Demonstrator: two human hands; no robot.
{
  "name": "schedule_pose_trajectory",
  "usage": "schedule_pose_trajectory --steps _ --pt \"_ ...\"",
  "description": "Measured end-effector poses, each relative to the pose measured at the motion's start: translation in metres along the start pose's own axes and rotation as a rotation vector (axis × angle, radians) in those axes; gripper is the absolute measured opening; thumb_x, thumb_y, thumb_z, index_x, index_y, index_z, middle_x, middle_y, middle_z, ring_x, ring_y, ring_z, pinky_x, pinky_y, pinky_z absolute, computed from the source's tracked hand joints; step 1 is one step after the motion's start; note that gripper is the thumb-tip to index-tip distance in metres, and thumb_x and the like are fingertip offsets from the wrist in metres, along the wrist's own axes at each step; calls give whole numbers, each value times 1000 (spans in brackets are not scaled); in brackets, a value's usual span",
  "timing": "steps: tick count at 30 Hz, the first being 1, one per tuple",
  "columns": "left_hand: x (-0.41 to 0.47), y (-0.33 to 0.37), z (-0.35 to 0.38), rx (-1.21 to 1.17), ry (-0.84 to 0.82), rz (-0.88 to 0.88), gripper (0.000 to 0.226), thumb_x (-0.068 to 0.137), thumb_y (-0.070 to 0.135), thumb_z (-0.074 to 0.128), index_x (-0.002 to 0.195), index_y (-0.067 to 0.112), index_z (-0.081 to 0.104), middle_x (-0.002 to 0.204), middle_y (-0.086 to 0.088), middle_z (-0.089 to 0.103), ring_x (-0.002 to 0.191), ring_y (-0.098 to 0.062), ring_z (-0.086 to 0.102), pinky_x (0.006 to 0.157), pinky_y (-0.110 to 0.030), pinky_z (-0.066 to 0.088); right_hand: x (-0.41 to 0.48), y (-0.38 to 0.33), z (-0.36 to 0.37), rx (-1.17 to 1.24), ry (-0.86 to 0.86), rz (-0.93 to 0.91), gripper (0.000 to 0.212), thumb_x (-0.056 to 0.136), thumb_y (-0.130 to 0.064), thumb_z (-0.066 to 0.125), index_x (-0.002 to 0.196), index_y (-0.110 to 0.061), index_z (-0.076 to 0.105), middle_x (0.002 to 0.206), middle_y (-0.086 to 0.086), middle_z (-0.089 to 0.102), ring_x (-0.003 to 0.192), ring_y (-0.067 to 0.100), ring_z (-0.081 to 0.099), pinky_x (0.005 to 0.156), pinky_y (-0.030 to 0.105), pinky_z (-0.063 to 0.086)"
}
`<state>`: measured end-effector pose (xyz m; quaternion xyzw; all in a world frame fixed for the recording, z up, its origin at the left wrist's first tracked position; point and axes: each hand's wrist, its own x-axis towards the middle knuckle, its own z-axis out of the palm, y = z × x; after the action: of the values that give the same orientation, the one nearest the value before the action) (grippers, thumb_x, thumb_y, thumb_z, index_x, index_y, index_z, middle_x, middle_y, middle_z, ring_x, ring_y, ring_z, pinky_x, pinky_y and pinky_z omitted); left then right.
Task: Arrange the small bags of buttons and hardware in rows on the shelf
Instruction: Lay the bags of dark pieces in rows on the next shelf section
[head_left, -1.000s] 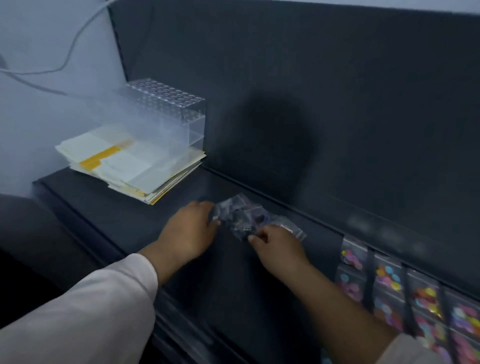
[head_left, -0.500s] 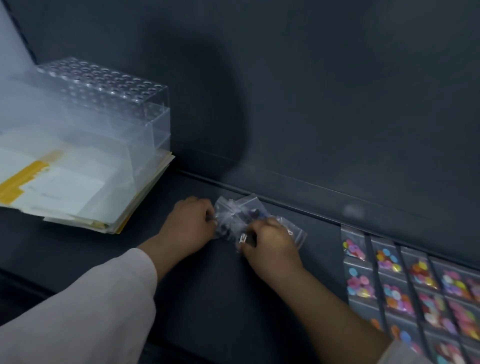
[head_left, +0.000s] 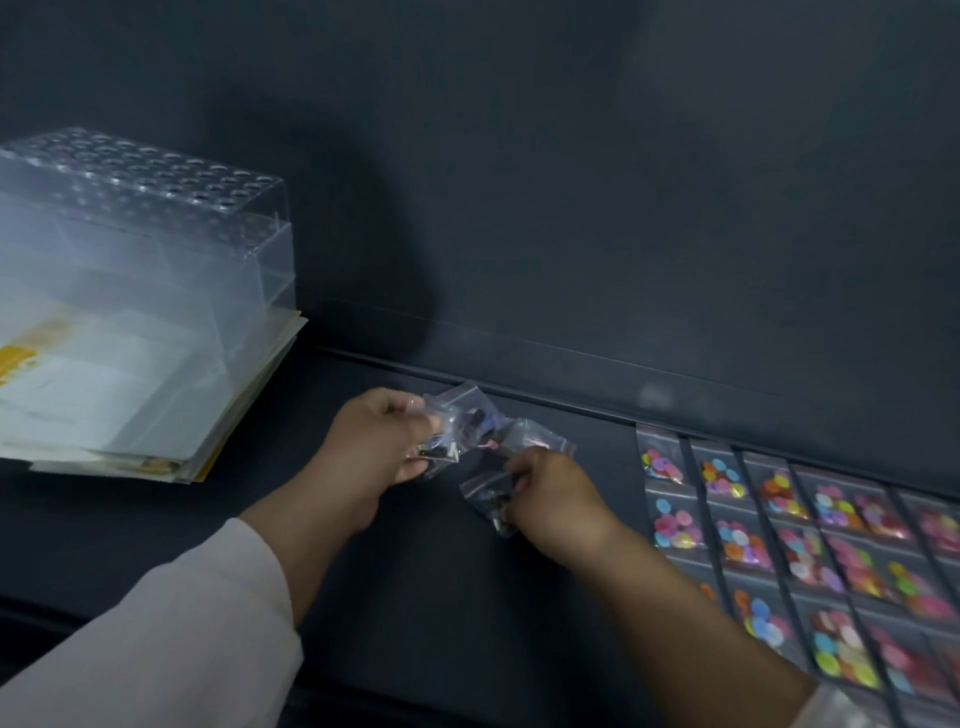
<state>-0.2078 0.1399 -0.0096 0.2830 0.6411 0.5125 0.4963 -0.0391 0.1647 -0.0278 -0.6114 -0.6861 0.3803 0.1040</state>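
Left grip (head_left: 382, 447): bare hand, fingers curled, pinching a cluster of small clear plastic bags (head_left: 457, 426).
Right grip (head_left: 558, 501): bare hand, knuckles uppermost, fingers curled round a single small clear plastic bag (head_left: 488, 499).
Left arm: pale long sleeve (head_left: 171, 623) reaching the wrist.
Right arm: forearm (head_left: 685, 618) bare.

Dim, soft overall, large head shadow on back wall (head_left: 363, 260), blurred bowed edges

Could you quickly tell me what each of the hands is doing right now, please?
Left hand: grips several small clear plastic bags of dark hardware.
Right hand: pinches one separate clear plastic bag.
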Motion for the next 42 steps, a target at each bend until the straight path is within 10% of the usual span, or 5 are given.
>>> schedule_pose_trajectory --steps 13,20,24,34,42 --pt "-47 0 56 34 -313 -20 22 81 -6 64 71 12 57 75 -2 66 75 -16 62 71 -30 51 -55 46 -49 677 73 203 50 64 10 55 108 -12 62 86 6 66 73 18 59 61 26 50" --pt "-117 -5 133 174 -581 27 18 81 2 66 73 16 60 79 -5 71 70 -16 66 64 -28 52 -126 98 -105 999 175 182 27 81 18 45 78 -8 53 71 12 57 65 23 57 68 39 53" --pt "-173 -21 195 288 -654 105 13 79 2 71 84 12 65 76 -1 67 64 -12 59 56 -25 48 -187 146 -137 1163 111 134 20 84 10 46 92 -6 54 83 14 60 72 20 57 62 29 52" --pt "-308 -68 340 485 -802 232 41 71 8 78 102 17 54 95 -11 66 72 -15 57 58 -25 43 -329 278 -195 1031 416 100 14 85 -2 62 74 -9 59 61 5 60 46 11 53 52 23 45" --pt "-373 -96 423 554 -991 183 18 78 -5 68 87 8 58 75 -10 64 68 -19 65 61 -26 53 -404 360 -237 995 629 100 4 83 1 62 83 -2 60 62 8 56 46 13 51 46 17 43"
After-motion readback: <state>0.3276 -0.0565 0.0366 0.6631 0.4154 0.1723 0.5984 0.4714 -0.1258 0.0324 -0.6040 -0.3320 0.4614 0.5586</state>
